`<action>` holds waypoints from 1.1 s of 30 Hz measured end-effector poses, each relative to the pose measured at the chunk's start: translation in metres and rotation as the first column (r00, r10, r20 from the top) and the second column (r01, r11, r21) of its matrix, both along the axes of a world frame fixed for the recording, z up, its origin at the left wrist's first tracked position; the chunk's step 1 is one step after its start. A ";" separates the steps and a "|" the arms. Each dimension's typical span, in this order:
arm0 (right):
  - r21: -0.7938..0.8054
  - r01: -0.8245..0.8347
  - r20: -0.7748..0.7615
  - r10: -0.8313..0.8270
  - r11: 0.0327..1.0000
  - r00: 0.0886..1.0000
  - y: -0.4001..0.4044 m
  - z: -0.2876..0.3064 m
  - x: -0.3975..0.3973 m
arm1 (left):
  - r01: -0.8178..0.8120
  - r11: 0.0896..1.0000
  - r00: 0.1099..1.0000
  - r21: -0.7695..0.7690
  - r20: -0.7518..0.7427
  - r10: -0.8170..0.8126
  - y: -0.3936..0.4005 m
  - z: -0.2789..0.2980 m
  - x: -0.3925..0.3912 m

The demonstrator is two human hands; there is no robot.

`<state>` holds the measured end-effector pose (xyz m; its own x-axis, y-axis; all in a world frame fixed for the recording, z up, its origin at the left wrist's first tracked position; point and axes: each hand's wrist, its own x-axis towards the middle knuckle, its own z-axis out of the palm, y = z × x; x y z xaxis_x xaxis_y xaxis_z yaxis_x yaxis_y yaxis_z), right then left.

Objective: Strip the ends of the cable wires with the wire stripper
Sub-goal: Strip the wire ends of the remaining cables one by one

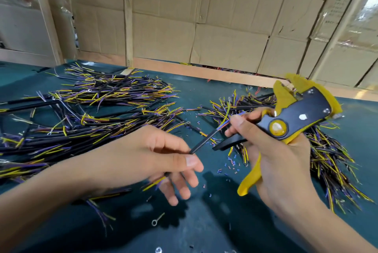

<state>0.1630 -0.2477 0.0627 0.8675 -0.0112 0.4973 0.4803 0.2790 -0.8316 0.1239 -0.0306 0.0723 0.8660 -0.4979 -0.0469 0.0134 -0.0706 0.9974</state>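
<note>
At far left we see a large heap of cut cables (81, 122), black-sheathed with yellow, purple and blue wires fanning from their ends, spread across the dark green work surface (204, 222). Moving right, the left hand (155, 156) pinches a single black cable (204, 140) between thumb and forefinger, while its remaining fingers hang loosely spread below; a second short cable end with yellow and purple wires shows beneath the palm. The pinched cable runs up and to the right, and its coloured wire ends (226, 118) splay out just beside the thumb of the right hand (282, 162). That hand is wrapped around the handles of the wire stripper (294, 115), a black-bodied tool with yellow grips and a round yellow pivot, held above the table with its head pointing up and to the right; its thumb and forefinger reach forward to touch the wire ends. We cannot tell whether any wire sits within the tool's head. Small snipped bits of insulation (231, 162) lie scattered on the surface between the two hands, and a metal ring terminal (157, 220) lies nearer the viewer. At far right a second pile of cables (331, 160) lies behind and below the right hand. Flattened cardboard panels (225, 17) in a wooden frame stand along the back.
</note>
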 end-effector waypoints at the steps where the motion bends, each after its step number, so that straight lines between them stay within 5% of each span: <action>1: 0.034 0.010 -0.008 -0.010 0.999 1.000 -0.002 0.001 0.002 | 0.021 0.999 1.000 0.034 0.000 -0.021 0.002 0.000 0.001; 6: 0.059 0.048 0.007 -0.048 0.997 0.999 -0.005 0.002 0.009 | 0.078 0.963 0.985 0.258 0.127 -0.114 0.012 0.008 0.003; 11: -0.045 -0.025 -0.058 0.022 0.999 0.998 -0.001 -0.001 0.004 | -0.050 0.987 0.999 -0.149 0.008 0.052 0.014 0.003 0.008; 16: -0.089 -0.347 -0.139 0.334 0.933 0.932 0.015 -0.007 -0.012 | -0.171 0.935 0.985 -0.311 -0.066 0.159 0.006 0.003 0.007; 33: -0.088 -0.423 -0.234 0.394 0.902 0.889 0.014 -0.001 -0.017 | -0.189 0.963 0.971 -0.194 0.111 0.213 -0.003 0.003 0.001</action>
